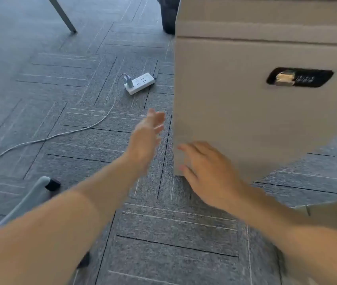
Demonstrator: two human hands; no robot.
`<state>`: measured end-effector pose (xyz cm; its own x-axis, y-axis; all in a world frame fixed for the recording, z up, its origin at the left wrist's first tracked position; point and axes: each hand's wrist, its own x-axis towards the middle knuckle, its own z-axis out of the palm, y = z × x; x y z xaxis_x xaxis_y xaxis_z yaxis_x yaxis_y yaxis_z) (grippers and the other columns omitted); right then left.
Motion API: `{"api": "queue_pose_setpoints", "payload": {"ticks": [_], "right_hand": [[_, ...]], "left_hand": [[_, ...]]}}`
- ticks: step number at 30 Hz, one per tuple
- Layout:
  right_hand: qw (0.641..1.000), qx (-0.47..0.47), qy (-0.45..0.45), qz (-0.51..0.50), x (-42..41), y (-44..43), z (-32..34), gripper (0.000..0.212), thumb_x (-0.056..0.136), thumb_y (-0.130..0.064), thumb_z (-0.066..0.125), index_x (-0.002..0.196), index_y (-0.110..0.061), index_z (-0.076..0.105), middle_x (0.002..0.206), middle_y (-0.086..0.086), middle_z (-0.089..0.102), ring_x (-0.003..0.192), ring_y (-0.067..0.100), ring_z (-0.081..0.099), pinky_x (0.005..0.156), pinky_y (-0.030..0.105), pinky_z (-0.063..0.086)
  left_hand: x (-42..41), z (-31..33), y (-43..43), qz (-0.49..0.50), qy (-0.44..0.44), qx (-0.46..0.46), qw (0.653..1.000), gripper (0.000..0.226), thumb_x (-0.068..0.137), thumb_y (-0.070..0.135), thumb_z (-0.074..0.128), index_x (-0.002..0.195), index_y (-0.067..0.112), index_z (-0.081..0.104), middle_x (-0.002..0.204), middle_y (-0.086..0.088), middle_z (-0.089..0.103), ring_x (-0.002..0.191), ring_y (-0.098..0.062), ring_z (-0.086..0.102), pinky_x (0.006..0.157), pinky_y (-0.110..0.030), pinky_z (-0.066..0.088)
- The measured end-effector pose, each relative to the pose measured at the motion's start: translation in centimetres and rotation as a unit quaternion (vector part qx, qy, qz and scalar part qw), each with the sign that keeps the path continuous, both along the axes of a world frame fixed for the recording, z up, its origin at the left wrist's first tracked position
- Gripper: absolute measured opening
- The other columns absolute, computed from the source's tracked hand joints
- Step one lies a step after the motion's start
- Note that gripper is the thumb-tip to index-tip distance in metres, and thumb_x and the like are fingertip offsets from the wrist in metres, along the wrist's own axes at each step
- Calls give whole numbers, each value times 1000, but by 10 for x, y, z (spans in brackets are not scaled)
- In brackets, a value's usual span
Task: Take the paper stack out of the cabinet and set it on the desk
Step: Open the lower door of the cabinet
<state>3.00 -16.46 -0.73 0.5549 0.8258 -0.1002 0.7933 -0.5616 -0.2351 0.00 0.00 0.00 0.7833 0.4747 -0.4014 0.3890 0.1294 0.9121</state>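
Observation:
A light grey cabinet (256, 112) stands on the carpet at the right, its front shut, with a dark recessed handle and lock (299, 77) near the top. My left hand (146, 138) is stretched out over the floor just left of the cabinet's corner, fingers apart and holding nothing. My right hand (208, 171) is spread, palm down, in front of the cabinet's lower left corner; whether it touches the cabinet is unclear. No paper stack and no desk top are in view. Both hands are blurred.
A white power strip (139, 83) with a plugged-in adapter lies on the grey carpet, its white cable (60, 134) trailing to the lower left. A chair base with a black caster (52, 184) is at the left. A dark bin (168, 15) stands behind the cabinet.

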Motion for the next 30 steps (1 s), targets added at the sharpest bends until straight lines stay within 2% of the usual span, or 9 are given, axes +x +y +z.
{"api": "queue_pose_setpoints", "payload": {"ticks": [4,6,10,15,17,20,23,27,30], "right_hand": [[927,-144,-310,155,27,43,-14,56,90,-13,34,142,1,49,139,17,58,136,37,45,118,45,25],[873,-211,-398,188,25,59,-13,55,98,-18,26,147,2,41,151,20,46,146,40,29,122,48,6],[801,-355,-434,208,19,73,0,59,102,-40,34,151,-7,38,162,19,26,151,42,8,116,54,-15],[806,-350,-414,237,-3,71,10,54,102,-32,36,148,-5,42,159,26,27,148,50,11,118,56,-4],[820,-343,-388,242,-20,59,18,48,101,-28,39,143,-5,49,154,25,37,143,49,23,116,55,6],[878,-298,-285,242,-44,35,35,35,100,-23,43,128,-11,60,130,14,57,120,35,44,95,45,26],[955,-195,-121,188,-57,15,56,32,100,-16,41,121,-14,65,121,10,63,114,31,52,80,38,27],[978,-115,-28,171,-68,-21,64,30,89,-4,43,89,-7,73,91,13,72,91,30,65,71,37,40],[962,-164,67,205,-70,-53,57,16,81,0,60,65,-2,61,71,11,64,85,32,63,68,41,48]], "left_hand": [[26,-6,14,-15,-25,-3,1000,61,107,51,20,138,20,63,140,4,68,133,-16,59,120,-46,36],[33,-8,18,-36,-40,-7,999,62,106,54,22,129,22,70,131,7,74,129,-14,63,121,-47,36],[41,-2,20,-60,-63,1,996,60,106,52,23,106,31,79,122,13,78,123,-5,67,127,-47,22],[41,7,8,-43,-64,-10,997,52,107,48,29,100,31,78,123,10,77,121,-11,67,120,-45,37],[39,9,2,-46,-52,2,998,46,107,46,29,116,31,72,133,9,73,127,-11,63,119,-43,37],[34,6,-1,-43,-47,18,998,49,107,42,29,141,27,61,141,8,68,130,-11,61,116,-43,40],[27,0,-5,-40,-47,18,998,47,107,44,27,139,35,61,141,15,66,132,-7,58,113,-41,41],[17,-6,-10,-37,-37,1,999,51,107,48,26,144,33,57,147,15,61,136,-8,55,117,-42,38],[14,-4,-16,-33,-28,4,999,51,107,46,28,151,32,50,150,15,58,136,-6,54,114,-37,39]]}}
